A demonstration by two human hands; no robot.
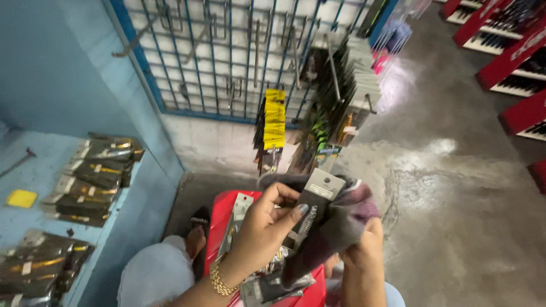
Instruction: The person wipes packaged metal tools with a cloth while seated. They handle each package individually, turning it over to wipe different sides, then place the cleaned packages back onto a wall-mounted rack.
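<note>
The left hand (267, 224), low in the centre of the frame, has its grip closed on a flat carded packet (315, 202): a dark, glossy plastic sleeve with a pale grey cardboard header that has one small hole punched in it. The thumb lies across the front, the fingers (300, 211) curl behind. A gold chain bracelet (219, 279) circles that wrist. The right hand (359, 245), just right of it, clutches a soft, crumpled cloth (341, 219), grey and maroon, which wraps up around the packet's right side and touches it.

Below both hands sits a red plastic crate (219, 227), with more shiny packets (267, 287) piled in it; their number cannot be told.

At the left edge, a blue painted surface (34, 170) carries two loose stacks of similar dark packets (94, 179) with gold-coloured contents, plus one flat yellow square (21, 198).

Across the top of the frame, a blue wire grid (227, 51) with metal hooks hangs on a white wall; bunches of carded goods (274, 122), one of them bright yellow, dangle from it. The floor (455, 187) at right is grey, polished concrete with wet-looking glare.
</note>
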